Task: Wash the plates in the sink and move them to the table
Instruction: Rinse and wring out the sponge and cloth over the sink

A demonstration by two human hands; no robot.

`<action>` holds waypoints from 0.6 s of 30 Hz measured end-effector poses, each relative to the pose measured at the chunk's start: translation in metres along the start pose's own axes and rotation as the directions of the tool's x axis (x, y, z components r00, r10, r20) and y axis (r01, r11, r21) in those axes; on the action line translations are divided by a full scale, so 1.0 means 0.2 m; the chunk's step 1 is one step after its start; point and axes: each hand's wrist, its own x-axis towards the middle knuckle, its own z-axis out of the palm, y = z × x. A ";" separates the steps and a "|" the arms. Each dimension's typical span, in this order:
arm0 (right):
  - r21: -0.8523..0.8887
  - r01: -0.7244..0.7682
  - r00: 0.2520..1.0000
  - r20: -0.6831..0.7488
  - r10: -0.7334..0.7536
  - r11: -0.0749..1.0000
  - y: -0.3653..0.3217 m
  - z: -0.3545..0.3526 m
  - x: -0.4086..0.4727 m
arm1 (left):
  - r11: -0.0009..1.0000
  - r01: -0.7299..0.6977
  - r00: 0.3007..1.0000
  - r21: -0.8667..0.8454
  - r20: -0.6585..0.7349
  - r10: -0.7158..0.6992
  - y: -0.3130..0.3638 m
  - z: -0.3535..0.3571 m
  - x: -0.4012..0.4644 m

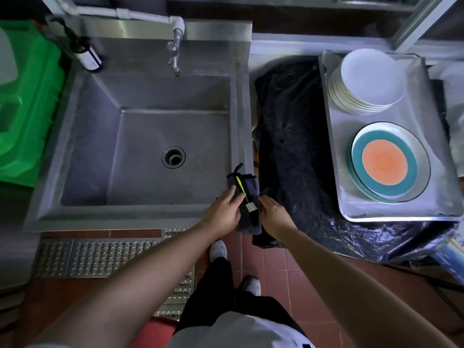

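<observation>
The steel sink [90, 136] holds no plates; its drain [173, 157] shows in the basin floor. A dark cloth [247, 194] with a yellow stripe and a white tag hangs over the sink's front right corner. My left hand [223, 209] lies on its left side with fingers over the fabric. My right hand [272, 213] grips its right edge. On the metal tray [416, 209] to the right stand a stack of white plates [369, 79] and a few plates topped by one with an orange and teal centre [388, 162].
A tap [175, 55] hangs over the back of the sink, with a dark bottle [86, 55] at the back left corner. A green crate [27, 101] stands left of the sink. Black plastic sheeting [293, 136] covers the gap between sink and tray. Metal floor grates [100, 257] lie below.
</observation>
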 end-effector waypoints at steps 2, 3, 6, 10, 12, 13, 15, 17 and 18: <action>0.091 -0.058 0.998 0.008 0.058 0.994 -0.02 -0.01 0.04 | 0.988 0.119 0.992 -0.100 0.051 -0.114 0.04 -0.03 0.04; 0.130 -0.092 0.996 0.019 0.091 0.987 -0.04 -0.02 0.06 | 0.976 0.157 0.987 -0.149 0.067 -0.149 0.05 -0.04 0.06; 0.181 -0.160 0.986 0.067 0.150 0.970 -0.10 -0.04 0.12 | 0.976 0.093 0.995 -0.198 0.048 -0.085 0.05 -0.05 0.09; 0.243 -0.183 0.982 0.100 0.163 0.953 -0.12 -0.05 0.17 | 0.996 -0.086 0.996 -0.037 0.003 0.086 0.05 -0.02 0.06; 0.278 -0.219 0.974 0.118 0.193 0.935 -0.12 -0.06 0.17 | 0.977 -0.195 0.979 0.084 -0.042 0.199 0.06 -0.04 0.05; 0.291 -0.240 0.969 0.133 0.209 0.926 -0.11 -0.06 0.18 | 0.958 -0.251 0.966 0.143 -0.033 0.258 0.04 -0.03 0.05; 0.293 -0.264 0.962 0.148 0.229 0.919 -0.09 -0.07 0.19 | 0.937 -0.276 0.960 0.215 0.019 0.278 0.01 -0.01 0.05; 0.272 -0.258 0.963 0.147 0.225 0.927 -0.09 -0.08 0.19 | 0.953 -0.236 0.971 0.188 0.077 0.226 -0.03 0.00 0.07; 0.253 -0.242 0.967 0.136 0.214 0.937 -0.10 -0.10 0.18 | 0.959 -0.219 0.976 0.179 0.064 0.211 -0.04 0.01 0.08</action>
